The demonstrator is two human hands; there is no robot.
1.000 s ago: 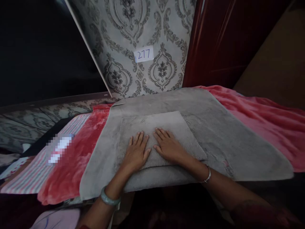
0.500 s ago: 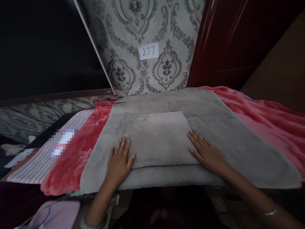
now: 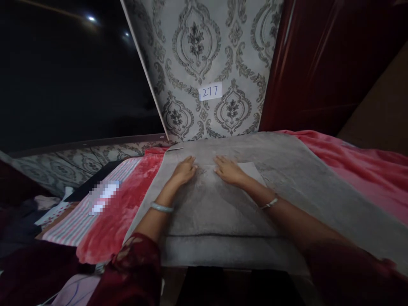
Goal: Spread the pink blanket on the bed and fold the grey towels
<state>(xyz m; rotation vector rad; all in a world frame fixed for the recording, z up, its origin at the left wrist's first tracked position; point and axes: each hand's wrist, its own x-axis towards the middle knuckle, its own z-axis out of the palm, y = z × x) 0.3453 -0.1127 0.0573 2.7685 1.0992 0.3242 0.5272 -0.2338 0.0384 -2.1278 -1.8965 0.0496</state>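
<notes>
the gray folded cloth [image 3: 207, 208] lies on the middle of the large gray blanket [image 3: 296, 199], toward its near side. its near fold shows as a dark horizontal line; a further gray band lies in front of that line, ending at the near edge of the pile. its far right corner appears as a pale patch beyond the right forearm. both side edges are partly covered by the forearms.

the far edge of the gray blanket runs along the base of the patterned wall [image 3: 196, 51], with a small turned corner at far left. a narrow strip of blanket lies between the fingertips and the wall. the widest lateral room is on the right, where the gray surface extends to a diagonal edge over the red blanket [image 3: 360, 174]. room on the left is narrower, bounded by red fabric [image 3: 121, 208] and a striped cloth [image 3: 83, 212].

left hand [image 3: 185, 170] and right hand [image 3: 228, 170] are positioned near the far edge of the folded cloth, palms down, a gap between them. forearms extend forward and converge. fingers are slightly bent and blurred; whether they pinch the cloth or only press on it cannot be determined.
</notes>
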